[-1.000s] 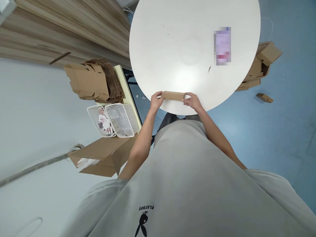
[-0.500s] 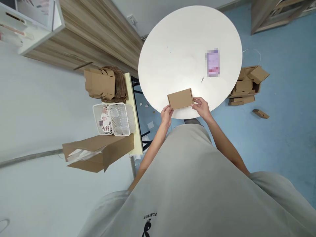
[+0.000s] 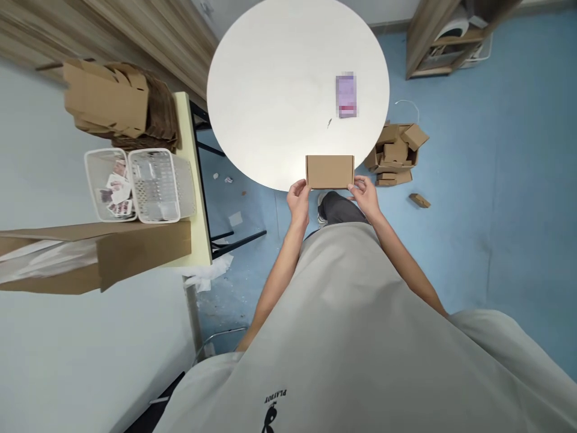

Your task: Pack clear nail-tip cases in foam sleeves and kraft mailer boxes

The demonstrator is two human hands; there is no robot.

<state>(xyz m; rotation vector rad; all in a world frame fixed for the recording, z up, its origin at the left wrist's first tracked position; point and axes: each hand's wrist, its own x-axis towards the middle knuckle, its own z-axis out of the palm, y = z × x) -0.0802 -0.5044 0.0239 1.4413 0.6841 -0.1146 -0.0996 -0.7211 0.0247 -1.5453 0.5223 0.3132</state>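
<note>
A closed brown cardboard box [image 3: 330, 172], small and flat, is held level at the near edge of the round white table [image 3: 288, 78]. My left hand [image 3: 299, 197] pinches its lower left corner. At the lower right corner, my right hand [image 3: 364, 196] grips it with thumb and fingers. Part of the box overhangs the table's rim. Farther back on the tabletop lies a blurred-out purple rectangular item [image 3: 347, 95], with a small dark mark beside it.
On the left, a pale yellow side table [image 3: 184, 126] bears a stack of flattened cardboard boxes [image 3: 108, 99], white plastic baskets [image 3: 155, 183] and a large open carton [image 3: 144, 252]. Several small boxes [image 3: 396, 150] are heaped on the floor at right, near a wooden cabinet [image 3: 417, 42].
My view has turned and shifted right, so the table appears farther left. The box has gone from tilted to level and sits nearer the right of the tabletop's front rim. Both hands keep hold.
</note>
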